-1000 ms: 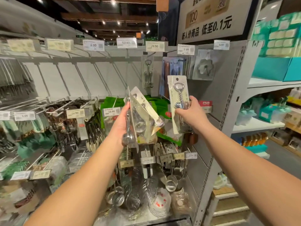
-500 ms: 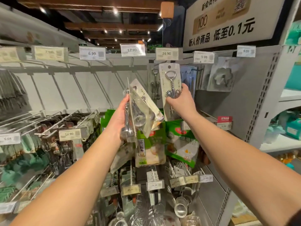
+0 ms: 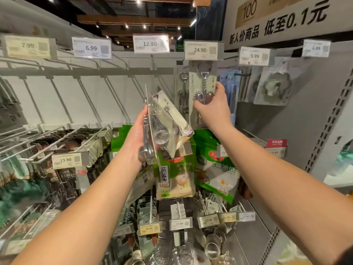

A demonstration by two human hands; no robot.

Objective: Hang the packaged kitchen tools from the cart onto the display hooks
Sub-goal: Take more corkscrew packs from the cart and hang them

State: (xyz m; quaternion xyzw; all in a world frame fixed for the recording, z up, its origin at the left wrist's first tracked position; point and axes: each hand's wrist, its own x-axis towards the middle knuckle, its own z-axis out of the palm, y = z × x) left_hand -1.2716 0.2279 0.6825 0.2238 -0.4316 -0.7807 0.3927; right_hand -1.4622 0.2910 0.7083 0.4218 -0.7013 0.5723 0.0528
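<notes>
Two hands are up: my right hand (image 3: 212,109) grips the carded corkscrew (image 3: 203,87) right below the 24.90 price tag (image 3: 203,50); my left hand (image 3: 138,131) clutches a bundle of packaged tools (image 3: 166,127), lower left of that tag.

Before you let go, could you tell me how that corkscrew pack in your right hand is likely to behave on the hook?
The corkscrew pack looks like a flat card holding a metal tool, so it is probably stiff and bottom-heavy. Released by the right hand, it would likely hang straight under the 24.90 tag, perhaps swinging briefly. Its clear plastic front may feel slippery.
</notes>
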